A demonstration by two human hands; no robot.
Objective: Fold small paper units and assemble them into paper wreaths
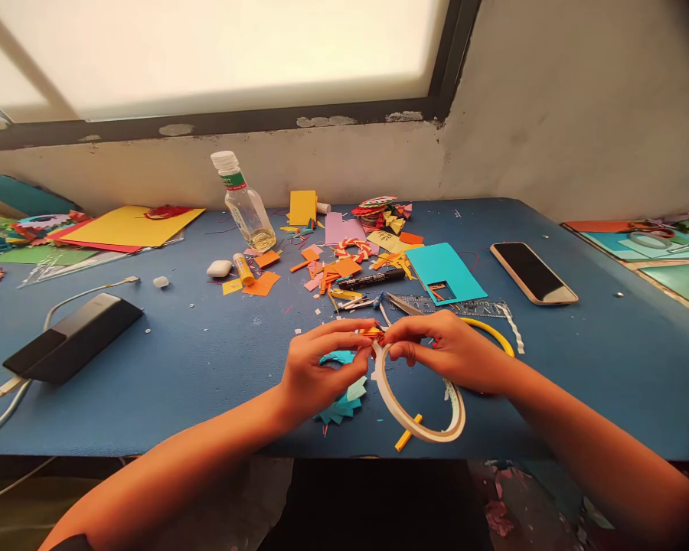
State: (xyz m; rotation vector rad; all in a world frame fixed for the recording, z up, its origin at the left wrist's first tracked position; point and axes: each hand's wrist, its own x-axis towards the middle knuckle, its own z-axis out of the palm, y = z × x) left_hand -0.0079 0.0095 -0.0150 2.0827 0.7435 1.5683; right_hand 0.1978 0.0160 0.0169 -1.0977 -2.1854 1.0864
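Observation:
My left hand pinches a small folded yellow and red paper piece between thumb and fingertips. Close against it, my right hand is closed too, its thumb and fingers at a narrow roll of white tape. The roll hangs below the fingertips, its upper edge meeting the paper; the exact contact is hidden. Under my left hand lies a ring of folded turquoise paper, partly covered. A yellow ring shows behind my right wrist. Scissors lie just beyond the hands, beside a clear ruler.
Orange and pink paper scraps, a black marker and a turquoise sheet lie mid-table. A bottle stands at the back. A phone lies right; a black device with cables sits left. A yellow strip lies near the front edge.

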